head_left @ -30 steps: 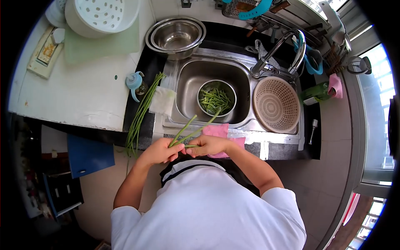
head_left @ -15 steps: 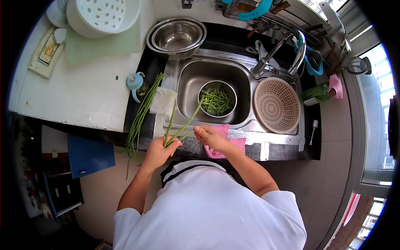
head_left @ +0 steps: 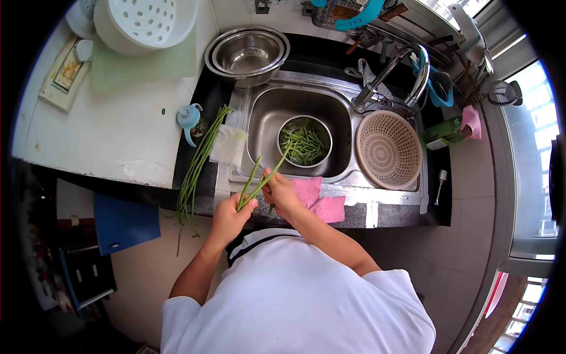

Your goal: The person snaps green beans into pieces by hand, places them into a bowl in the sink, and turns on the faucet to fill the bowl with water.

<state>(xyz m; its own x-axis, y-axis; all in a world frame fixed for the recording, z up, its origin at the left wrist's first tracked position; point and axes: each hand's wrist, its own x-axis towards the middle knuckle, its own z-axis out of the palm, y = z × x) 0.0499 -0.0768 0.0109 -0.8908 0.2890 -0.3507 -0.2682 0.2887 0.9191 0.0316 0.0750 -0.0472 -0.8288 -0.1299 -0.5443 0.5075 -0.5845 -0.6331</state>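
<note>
Long green stalks (head_left: pixel 252 184) stick up from my left hand (head_left: pixel 231 219), which is closed round their lower part in front of the sink. My right hand (head_left: pixel 279 192) is closed at one of these stalks, its thumb and fingers pinching it partway up. Beyond the hands, a steel bowl (head_left: pixel 329 154) stands in the sink (head_left: pixel 262 118) and holds short cut green pieces (head_left: pixel 305 144). To the left, a bundle of long green stalks (head_left: pixel 200 159) lies across the dark counter edge, the thin ends hanging over.
A beige colander (head_left: pixel 389 150) sits right of the sink under the tap (head_left: pixel 421 76). Pink cloths (head_left: pixel 327 207) lie on the front edge. Nested steel bowls (head_left: pixel 247 53) stand behind left, a blue-topped bottle (head_left: pixel 188 118) and a pale cloth (head_left: pixel 228 144) nearer. A green bottle (head_left: pixel 442 133) lies right.
My right hand has moved left and slightly up, onto the stalks in my left hand. My left hand has shifted slightly right. The view has shifted a little.
</note>
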